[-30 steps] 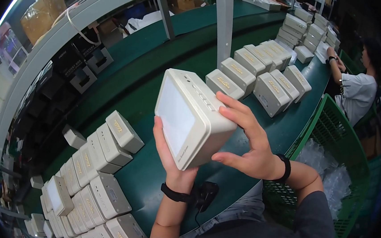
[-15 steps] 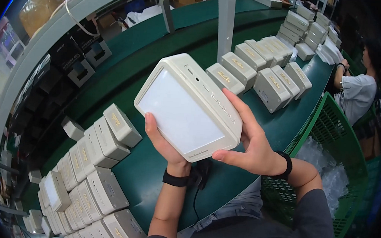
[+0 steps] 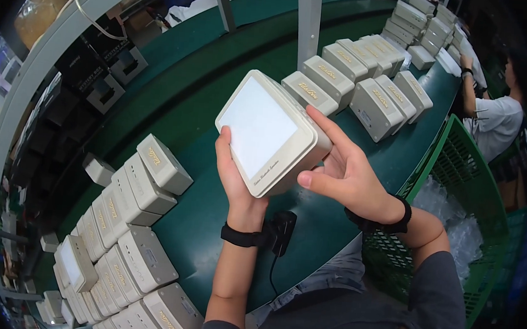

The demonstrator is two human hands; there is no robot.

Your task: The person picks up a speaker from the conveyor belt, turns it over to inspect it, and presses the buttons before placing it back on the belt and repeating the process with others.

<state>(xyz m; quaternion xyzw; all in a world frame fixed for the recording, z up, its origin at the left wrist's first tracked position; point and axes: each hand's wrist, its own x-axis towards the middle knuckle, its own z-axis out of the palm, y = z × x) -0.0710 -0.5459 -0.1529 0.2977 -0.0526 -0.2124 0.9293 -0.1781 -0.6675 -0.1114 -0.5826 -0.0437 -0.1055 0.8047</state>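
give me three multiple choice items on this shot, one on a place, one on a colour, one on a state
1. Where does the green mesh basket stand?
A. at the person's right, beside the table
B. on top of the table
C. at the person's left

2. What colour is the table top?
A. red
B. dark green
C. yellow

3. How is the cream box-shaped device held?
A. lying flat on the table
B. in one hand only
C. lifted off the table in both hands

Key: 1 A, the basket sits past the table's right edge. 2 B, the bare surface is dark green. 3 C, the left hand and the right hand grip it in the air.
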